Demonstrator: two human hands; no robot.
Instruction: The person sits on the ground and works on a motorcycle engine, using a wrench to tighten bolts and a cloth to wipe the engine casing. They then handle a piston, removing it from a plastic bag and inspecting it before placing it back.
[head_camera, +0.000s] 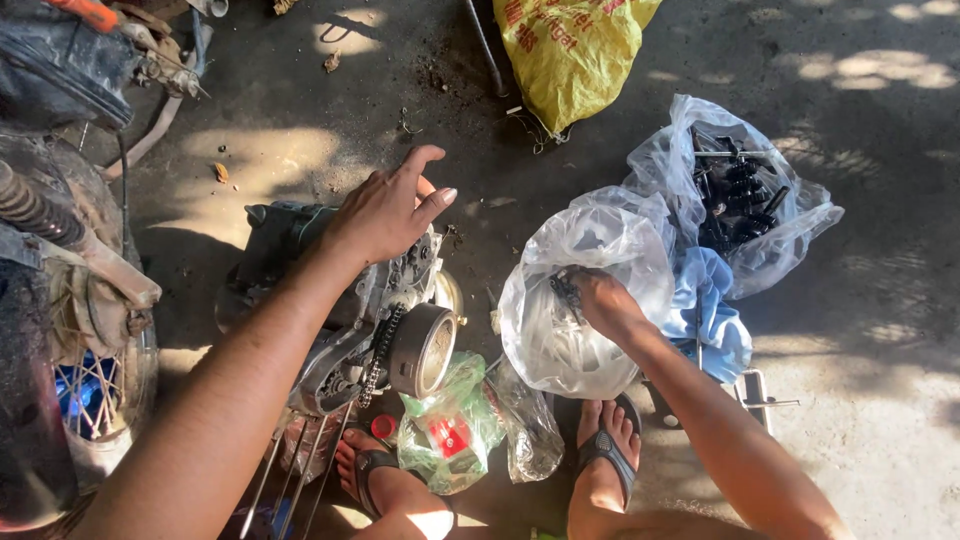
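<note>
Ground: bare concrete floor (880, 440) outdoors, dappled with sun and shade, strewn with bags and engine parts.

Head view, left hand: left hand (385, 212) rests palm down on top of a stripped engine block (345, 320), fingers spread and partly lifted, gripping nothing (it looks like steadying only).

Head view, right hand: right hand (600, 300) is pushed into the mouth of a clear plastic bag (580, 300), fingers curled around small dark parts (566, 288); whether they are truly pinched or just touched I cannot tell through the plastic.

Progress: engine is open, with its chain (380, 350) and a round drum (422, 350) exposed just below the left hand; nothing from the bag has reached the engine yet, so picking a part out seems to be in hand and fitting it is left.

Where the parts lie: inside the bag, at the right hand's fingertips, well to the right of the left hand and the engine.

Around: second clear bag of black hardware (740, 195) beyond the right hand, blue cloth (710, 305) just beside it, yellow sack (570, 55) farther off, motorcycle wheel (90, 390) left of the left arm.
</note>
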